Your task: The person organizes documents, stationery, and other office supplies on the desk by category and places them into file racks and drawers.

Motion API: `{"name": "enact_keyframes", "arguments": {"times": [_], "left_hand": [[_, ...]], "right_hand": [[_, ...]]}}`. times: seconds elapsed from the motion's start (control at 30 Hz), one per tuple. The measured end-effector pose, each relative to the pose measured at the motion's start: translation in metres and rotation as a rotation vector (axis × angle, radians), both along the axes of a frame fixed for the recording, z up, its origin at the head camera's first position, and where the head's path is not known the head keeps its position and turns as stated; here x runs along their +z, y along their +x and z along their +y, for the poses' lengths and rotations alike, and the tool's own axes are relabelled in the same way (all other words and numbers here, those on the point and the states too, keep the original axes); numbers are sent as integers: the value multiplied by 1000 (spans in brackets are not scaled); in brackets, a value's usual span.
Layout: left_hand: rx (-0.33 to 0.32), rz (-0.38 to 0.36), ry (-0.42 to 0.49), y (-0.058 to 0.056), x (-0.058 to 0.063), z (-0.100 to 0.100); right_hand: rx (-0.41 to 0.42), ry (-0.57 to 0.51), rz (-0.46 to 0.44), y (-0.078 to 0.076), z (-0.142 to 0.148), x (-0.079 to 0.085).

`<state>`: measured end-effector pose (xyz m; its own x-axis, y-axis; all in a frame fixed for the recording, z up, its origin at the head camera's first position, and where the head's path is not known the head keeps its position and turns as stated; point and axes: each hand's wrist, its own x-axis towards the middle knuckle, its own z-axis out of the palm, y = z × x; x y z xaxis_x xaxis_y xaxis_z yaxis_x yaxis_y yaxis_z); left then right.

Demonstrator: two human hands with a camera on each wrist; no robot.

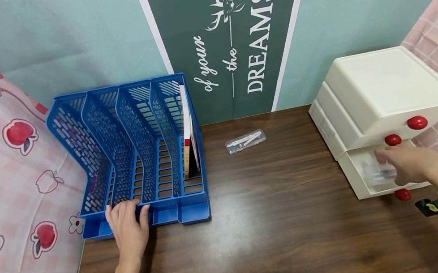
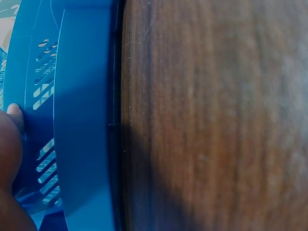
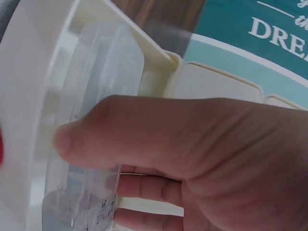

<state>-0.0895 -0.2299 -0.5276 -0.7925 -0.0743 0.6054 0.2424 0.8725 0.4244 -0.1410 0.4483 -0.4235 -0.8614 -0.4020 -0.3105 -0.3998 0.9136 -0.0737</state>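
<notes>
My left hand (image 1: 127, 226) holds the front edge of a blue file rack (image 1: 157, 203), its fingers bent over the rim. In the left wrist view, the thumb (image 2: 16, 113) presses against the rack's blue plastic. On the right, my right hand (image 1: 410, 164) is inside a pulled-out lower drawer (image 1: 355, 175) of a white drawer unit (image 1: 406, 74). It grips a clear plastic case (image 3: 115, 57), with the thumb on one side and fingers on the other. Dark print shows near the case's lower end. Its contents are hard to make out.
Thin books (image 1: 186, 135) stand in the rack's rightmost slot. Between rack and drawers, a small clear case with drafting tools (image 1: 245, 141) lies on the brown wood table (image 1: 261, 221). Red knobs (image 1: 417, 122) jut from the drawers. Printed cloths hang behind and at both sides.
</notes>
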Motion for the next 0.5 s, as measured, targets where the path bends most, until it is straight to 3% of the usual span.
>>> {"name": "enact_keyframes", "arguments": {"times": [0.5], "left_hand": [[-5, 4, 4, 2, -2, 0]], "right_hand": [[21, 23, -9, -4, -2, -22]]}}
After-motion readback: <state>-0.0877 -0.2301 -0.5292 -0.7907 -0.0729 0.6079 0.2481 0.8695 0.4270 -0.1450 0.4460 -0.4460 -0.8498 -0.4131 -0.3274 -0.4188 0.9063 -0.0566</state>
